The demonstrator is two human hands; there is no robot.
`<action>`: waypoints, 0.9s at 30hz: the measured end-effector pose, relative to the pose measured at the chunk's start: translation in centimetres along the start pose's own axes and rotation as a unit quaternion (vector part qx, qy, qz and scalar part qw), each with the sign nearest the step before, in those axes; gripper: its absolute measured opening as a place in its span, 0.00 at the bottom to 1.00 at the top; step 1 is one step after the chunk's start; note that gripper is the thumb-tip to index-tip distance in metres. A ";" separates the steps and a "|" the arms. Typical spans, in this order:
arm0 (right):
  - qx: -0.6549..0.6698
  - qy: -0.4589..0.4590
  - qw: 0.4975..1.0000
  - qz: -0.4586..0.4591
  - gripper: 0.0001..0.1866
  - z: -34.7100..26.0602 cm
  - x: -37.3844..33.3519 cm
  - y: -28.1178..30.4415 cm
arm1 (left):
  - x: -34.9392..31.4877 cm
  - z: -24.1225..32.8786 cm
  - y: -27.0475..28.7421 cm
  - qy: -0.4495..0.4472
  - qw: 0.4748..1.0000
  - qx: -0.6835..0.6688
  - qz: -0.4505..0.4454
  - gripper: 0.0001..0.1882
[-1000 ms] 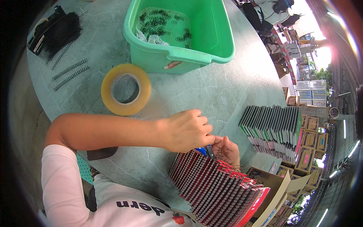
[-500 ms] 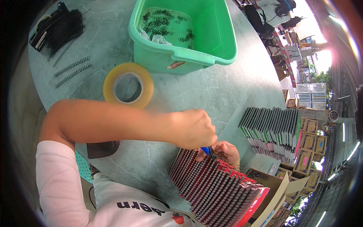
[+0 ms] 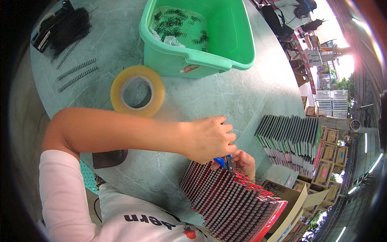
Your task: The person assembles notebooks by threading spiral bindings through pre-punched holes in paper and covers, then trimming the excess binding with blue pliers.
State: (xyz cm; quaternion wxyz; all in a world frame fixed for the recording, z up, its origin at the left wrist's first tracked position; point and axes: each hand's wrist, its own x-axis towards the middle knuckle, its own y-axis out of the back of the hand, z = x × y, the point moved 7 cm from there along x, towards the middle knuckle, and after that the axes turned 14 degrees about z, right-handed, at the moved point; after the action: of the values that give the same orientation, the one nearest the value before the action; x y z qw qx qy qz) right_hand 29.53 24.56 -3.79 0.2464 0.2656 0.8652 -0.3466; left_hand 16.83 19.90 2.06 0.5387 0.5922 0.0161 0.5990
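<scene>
A stack of red-covered spiral notebooks point(image 3: 231, 201) lies at the lower middle, its dark wire coils facing up in rows. Above the stack's far end, my left hand point(image 3: 209, 137) grips blue-handled pliers point(image 3: 219, 161), back of the hand uppermost and fingers somewhat loosened. The handles of the tool stand apart, and its dark tip is down beside the coils. Facing it, my right hand point(image 3: 244, 163) has its fingers curled at the stack's far edge, close to the tool's tip. What those fingers pinch is too small to make out.
A green tub point(image 3: 193, 60) with loose coil pieces stands at the back, beside a roll of clear tape point(image 3: 117, 92). Loose coils point(image 3: 76, 69) lie far left. More spiral notebooks point(image 3: 288, 137) and an open cardboard box point(image 3: 296, 205) stand to the right.
My left hand's fingers have loosened and lifted slightly, and the pliers' handles have spread apart. My right hand stays at the notebooks' edge.
</scene>
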 end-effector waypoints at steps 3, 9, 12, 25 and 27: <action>0.023 -0.001 1.000 0.019 0.34 -0.1 -0.3 -0.3 | 0.1 0.0 -0.4 0.000 1.000 -0.013 0.005 0.15; 0.063 0.028 0.997 0.033 0.29 0.4 -0.5 0.8 | 0.0 -0.7 -1.7 0.012 0.994 -0.102 -0.046 0.13; 0.049 0.058 0.996 0.047 0.28 0.1 -0.5 0.8 | -0.4 -0.8 -2.5 0.025 0.994 -0.080 -0.073 0.12; 0.054 -0.014 0.998 0.010 0.27 0.5 0.0 2.4 | -0.7 0.4 0.2 0.004 0.997 -0.060 0.050 0.16; 0.105 -0.020 0.993 0.048 0.30 1.3 -0.2 3.0 | -0.7 0.6 -0.1 0.008 0.997 -0.058 0.049 0.17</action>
State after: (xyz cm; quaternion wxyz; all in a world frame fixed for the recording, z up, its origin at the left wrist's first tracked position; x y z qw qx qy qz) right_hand 31.89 25.42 -5.88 0.2508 0.3240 0.8050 -0.4290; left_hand 17.12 19.13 1.73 0.5418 0.5551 -0.0435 0.6296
